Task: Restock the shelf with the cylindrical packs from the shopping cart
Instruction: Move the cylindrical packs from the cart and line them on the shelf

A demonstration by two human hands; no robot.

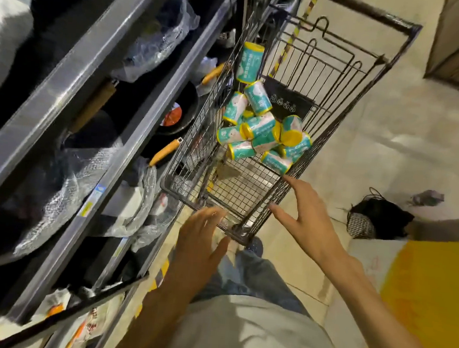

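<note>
So both hands are empty, fingers spread: left hand (201, 237) and right hand (305, 219) hover at the shopping cart (249, 192) rim, probably reaching for the cylindrical packs (262, 132) heaped mid-frame, with the shelf (75, 60) at left.

Pale tiled floor (390, 137), yellow patch (427, 293)

Bare forearms, no sleeves in sight; pale grey-white shirt (259, 338), faded blue jeans (255, 280), dark speckled shoe (255, 246).
</note>
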